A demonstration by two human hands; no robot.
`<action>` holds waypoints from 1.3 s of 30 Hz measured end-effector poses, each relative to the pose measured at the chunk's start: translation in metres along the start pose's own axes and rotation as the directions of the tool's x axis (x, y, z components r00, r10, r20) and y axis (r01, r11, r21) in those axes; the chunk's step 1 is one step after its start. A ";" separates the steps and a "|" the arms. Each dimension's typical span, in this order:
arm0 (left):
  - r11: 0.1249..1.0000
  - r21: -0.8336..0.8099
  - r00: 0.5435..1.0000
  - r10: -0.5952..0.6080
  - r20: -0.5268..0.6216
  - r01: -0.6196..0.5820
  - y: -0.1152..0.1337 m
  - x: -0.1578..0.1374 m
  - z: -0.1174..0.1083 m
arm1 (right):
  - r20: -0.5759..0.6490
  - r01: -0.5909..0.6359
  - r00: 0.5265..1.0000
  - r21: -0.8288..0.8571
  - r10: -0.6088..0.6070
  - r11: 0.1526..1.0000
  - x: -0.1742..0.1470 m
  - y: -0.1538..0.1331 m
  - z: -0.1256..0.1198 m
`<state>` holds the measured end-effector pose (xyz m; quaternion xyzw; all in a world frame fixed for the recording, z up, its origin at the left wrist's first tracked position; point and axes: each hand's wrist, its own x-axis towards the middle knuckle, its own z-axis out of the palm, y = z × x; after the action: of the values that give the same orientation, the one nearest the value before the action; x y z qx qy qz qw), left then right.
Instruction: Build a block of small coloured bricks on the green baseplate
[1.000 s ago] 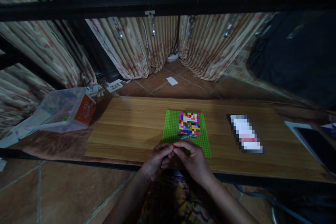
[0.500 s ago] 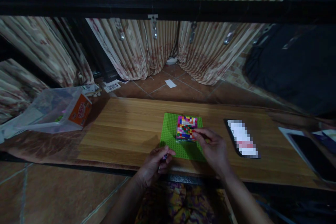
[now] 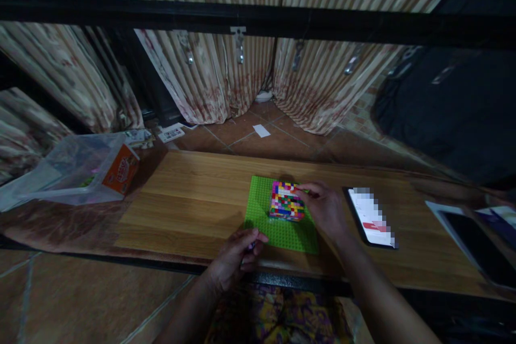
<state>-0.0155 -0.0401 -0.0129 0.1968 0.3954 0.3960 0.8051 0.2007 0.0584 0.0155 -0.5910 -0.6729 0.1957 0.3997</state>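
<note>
A block of many-coloured toy bricks (image 3: 285, 201) stands on a green studded baseplate (image 3: 258, 220) on the wooden board. My right hand (image 3: 322, 209) reaches over the plate's right side, its thumb and forefinger pinched at the block's upper right edge. Whatever small piece may be between those fingertips is too small to make out. Near the plate's lower left corner, my left hand (image 3: 237, 255) is curled closed. Small purplish pieces, apparently toy bricks (image 3: 252, 245), peek out between its fingers; the rest of what it holds is hidden.
Right of the plate lies a phone (image 3: 368, 217) with a lit screen. Farther right is a dark tablet-like slab (image 3: 478, 242). A clear plastic bin (image 3: 76, 172) with an orange label stands at the left. A dark rail (image 3: 258, 16) crosses in front of the curtains (image 3: 226, 75).
My right fingertips have shifted from the block's right side up towards its upper right edge. My left hand stays nearly where it was, still closed. The view has tilted slightly.
</note>
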 end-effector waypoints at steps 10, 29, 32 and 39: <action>1.000 0.020 1.000 0.008 -0.012 -0.008 0.001 -0.001 0.000 | 0.020 -0.097 0.995 0.141 0.096 0.985 0.008 0.009 0.005; 1.000 -0.028 1.000 -0.008 -0.030 0.007 -0.002 0.002 -0.001 | 0.349 -0.542 0.828 0.697 0.439 0.470 0.010 0.009 0.019; 1.000 -0.026 1.000 -0.007 -0.025 0.006 -0.003 0.003 -0.003 | 0.350 -0.536 0.835 0.691 0.426 0.484 0.011 0.008 0.019; 0.980 -0.200 0.999 0.005 -0.035 -0.012 -0.001 0.002 -0.002 | 0.227 -0.437 0.889 0.681 0.398 0.587 0.004 0.006 0.014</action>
<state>-0.0157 -0.0390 -0.0156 0.1100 0.3665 0.4405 0.8121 0.1933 0.0664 0.0038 -0.5234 -0.3946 0.5445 0.5233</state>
